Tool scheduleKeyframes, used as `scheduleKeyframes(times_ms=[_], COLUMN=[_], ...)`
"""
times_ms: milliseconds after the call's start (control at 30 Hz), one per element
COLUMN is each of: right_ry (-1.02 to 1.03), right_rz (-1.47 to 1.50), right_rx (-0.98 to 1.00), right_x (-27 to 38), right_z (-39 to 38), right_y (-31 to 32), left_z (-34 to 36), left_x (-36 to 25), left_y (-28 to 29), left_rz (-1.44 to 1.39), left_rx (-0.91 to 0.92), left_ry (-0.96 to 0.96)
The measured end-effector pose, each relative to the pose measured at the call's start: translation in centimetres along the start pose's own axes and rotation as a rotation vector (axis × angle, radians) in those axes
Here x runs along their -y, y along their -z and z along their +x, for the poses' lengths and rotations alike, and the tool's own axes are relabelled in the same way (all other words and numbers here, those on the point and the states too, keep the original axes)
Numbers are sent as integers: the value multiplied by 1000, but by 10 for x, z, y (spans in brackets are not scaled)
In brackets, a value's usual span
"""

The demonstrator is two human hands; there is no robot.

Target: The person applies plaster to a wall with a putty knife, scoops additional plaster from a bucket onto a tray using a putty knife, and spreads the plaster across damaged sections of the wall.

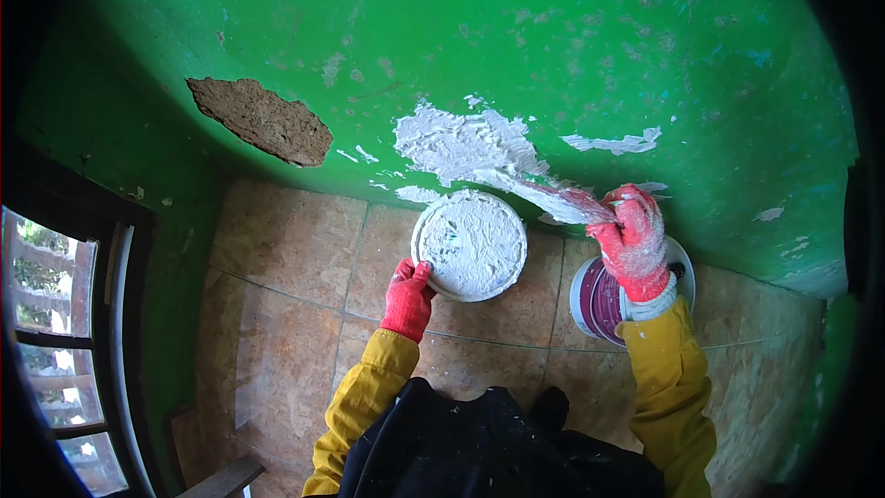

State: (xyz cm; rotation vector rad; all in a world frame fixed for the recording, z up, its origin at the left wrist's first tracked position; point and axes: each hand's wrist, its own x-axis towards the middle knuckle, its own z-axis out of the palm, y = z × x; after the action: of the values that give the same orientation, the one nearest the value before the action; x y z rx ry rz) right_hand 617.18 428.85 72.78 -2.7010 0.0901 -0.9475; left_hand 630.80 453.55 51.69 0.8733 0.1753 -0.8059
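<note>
My left hand (pixel 408 299), in a red glove, grips the rim of a round lid (pixel 472 247) smeared with white filler and holds it level, close to the wall. In my right hand (pixel 634 238), also red-gloved and dusted white, is a putty knife (pixel 553 197) coated with filler. Its blade points left and reaches the lower edge of a thick white filler patch (pixel 466 141) on the green wall (pixel 387 9). Whether the blade presses on the wall there, I cannot tell. Thinner white smears (pixel 616 142) lie to the right of the patch.
A bare brown hole (pixel 261 122) in the plaster shows left of the patch. Under my right hand, a white and purple bucket (pixel 601 302) stands on the tiled floor (pixel 295 314). A barred window (pixel 55 332) is at the left, with a wooden piece (pixel 226 480) below.
</note>
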Motion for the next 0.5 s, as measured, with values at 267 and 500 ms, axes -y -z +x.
scheduleKeyframes(times_ms=[267, 500], right_ry=[-97, -158], right_rz=[-176, -250], right_rx=[83, 107], right_x=[-10, -14], right_z=[-5, 1], right_y=[16, 12], left_z=[7, 18], left_x=[3, 5], left_y=[-1, -1], left_rz=[21, 21], left_rx=[3, 0], left_ry=[27, 45])
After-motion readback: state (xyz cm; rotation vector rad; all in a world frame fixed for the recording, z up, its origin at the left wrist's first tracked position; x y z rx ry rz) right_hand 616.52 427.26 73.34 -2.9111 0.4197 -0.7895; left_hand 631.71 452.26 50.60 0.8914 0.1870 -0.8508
